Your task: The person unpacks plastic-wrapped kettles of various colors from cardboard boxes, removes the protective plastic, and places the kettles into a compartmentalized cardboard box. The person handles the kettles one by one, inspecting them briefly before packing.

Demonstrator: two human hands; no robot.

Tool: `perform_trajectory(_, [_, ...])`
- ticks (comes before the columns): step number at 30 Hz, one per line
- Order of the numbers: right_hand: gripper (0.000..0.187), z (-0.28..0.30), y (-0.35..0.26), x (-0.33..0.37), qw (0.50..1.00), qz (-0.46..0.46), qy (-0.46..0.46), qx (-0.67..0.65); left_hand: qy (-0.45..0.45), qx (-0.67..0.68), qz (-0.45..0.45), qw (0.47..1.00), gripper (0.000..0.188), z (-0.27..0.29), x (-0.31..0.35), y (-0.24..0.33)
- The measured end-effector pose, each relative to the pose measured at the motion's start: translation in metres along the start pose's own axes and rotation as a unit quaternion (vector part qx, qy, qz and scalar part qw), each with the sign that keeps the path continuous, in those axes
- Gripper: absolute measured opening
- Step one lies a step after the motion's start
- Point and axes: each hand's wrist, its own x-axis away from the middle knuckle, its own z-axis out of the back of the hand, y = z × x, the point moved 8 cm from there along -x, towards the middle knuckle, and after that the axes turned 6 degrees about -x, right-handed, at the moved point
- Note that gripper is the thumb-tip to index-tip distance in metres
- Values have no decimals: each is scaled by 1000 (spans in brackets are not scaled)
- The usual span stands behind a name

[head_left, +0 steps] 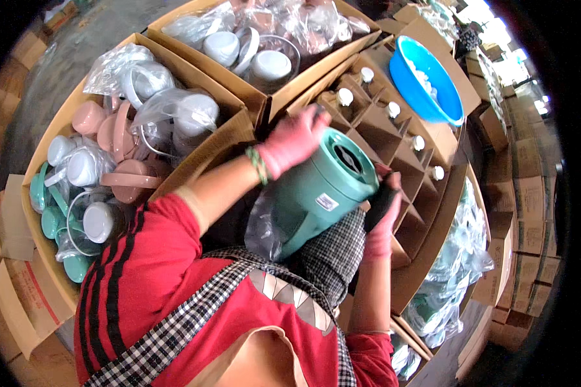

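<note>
A green jug-like container point(323, 193) leans in front of my body, its round top turned up with a dark recess in it and a small white label on its side. Clear plastic film point(263, 226) hangs around its lower part. My right hand point(385, 209), in a pink glove with dark fingertips, is closed on the container's right edge by the top. At the upper left of the rim is my left hand point(295, 143), gloved in pink too. Its fingers are curled and slightly blurred; what they pinch is too small to make out.
Beyond the container stands a cardboard box with dividers point(384, 145), several white-topped pieces point(345, 97) in its cells. A blue basin point(403, 80) of small white pieces rests at its far corner. Open boxes hold pink point(130, 180), white point(221, 48) and green bagged containers point(455, 258).
</note>
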Motion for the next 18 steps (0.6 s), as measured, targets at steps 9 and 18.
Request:
perform_trajectory(9, [45, -19, 0, 19, 996, 32, -29, 78, -156, 173, 93, 968, 28, -27, -7, -48])
perform_trajectory(18, [47, -26, 1, 18, 976, 55, -68, 199, -169, 271, 18, 947, 35, -24, -2, -25])
